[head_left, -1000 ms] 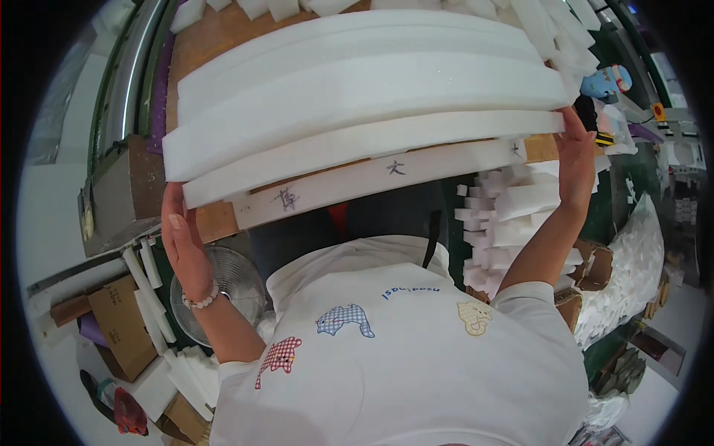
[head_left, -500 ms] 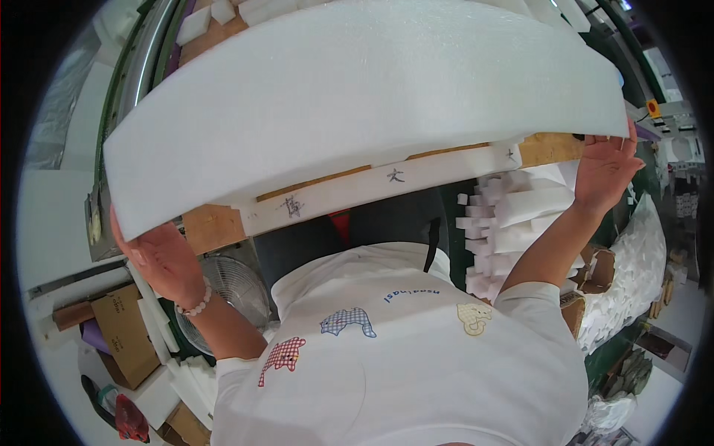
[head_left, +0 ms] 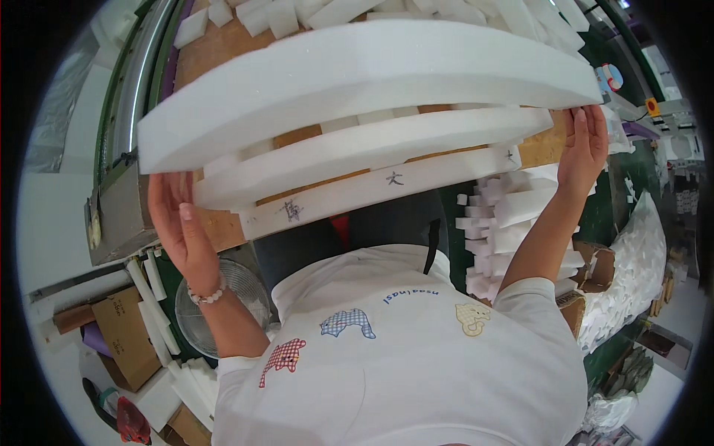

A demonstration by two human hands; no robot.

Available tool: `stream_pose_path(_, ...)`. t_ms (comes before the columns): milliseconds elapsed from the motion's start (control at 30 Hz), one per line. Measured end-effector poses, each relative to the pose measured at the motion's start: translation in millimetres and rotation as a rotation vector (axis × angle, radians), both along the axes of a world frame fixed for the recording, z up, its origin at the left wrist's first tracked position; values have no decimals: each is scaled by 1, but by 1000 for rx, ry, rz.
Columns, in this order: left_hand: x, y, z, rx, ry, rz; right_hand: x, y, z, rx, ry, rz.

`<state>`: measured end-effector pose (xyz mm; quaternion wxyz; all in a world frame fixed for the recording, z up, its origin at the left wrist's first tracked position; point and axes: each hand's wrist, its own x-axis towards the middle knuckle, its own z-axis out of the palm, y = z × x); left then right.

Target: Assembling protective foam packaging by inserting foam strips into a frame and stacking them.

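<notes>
A long white foam board (head_left: 364,70) is held up in front of me across the workbench, and it looks curved in this wide view. At its left end, my left hand (head_left: 182,230) grips the lower corner from beneath, thumb toward me. My right hand (head_left: 584,152) has its fingers closed at the lower right corner. Below the board lies a white foam strip (head_left: 372,152), raised off the bench surface. Nearer me runs another white strip with dark handwritten marks (head_left: 342,195) along the bench's front edge.
Loose white foam blocks (head_left: 282,18) lie at the back of the wooden bench (head_left: 204,59). Stacked foam pieces (head_left: 513,223) stand to the right, near a big bag of white pieces (head_left: 625,275). A round fan (head_left: 223,305) and a cardboard box (head_left: 126,334) are on the left.
The foam board has tilted from showing its broad face to showing a narrower side. Both hands have turned with it and come slightly inward, uncovering the strip and blocks behind.
</notes>
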<state>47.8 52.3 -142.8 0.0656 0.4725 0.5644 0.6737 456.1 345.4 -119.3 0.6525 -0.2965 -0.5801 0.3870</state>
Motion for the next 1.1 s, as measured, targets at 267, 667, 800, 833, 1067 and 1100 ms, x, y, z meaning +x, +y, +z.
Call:
stream_pose_path(267,11,-3,-5,-88,20,39,-3,-3,-11,-88,111,35)
stream_pose_path(667,14,7,-42,181,31,166,-10,-4,-26,-112,292,40)
stream_pose_path(800,22,6,-39,175,-44,169,-12,-12,-24,-133,185,40)
stream_pose_path(833,24,7,-39,174,-45,170,-13,-14,-23,-133,184,41)
stream_pose_path(1067,37,11,-34,68,-109,303,-25,-23,-21,-148,247,71)
stream_pose_path(1100,37,11,-33,82,-164,257,-27,-23,-21,-153,254,87)
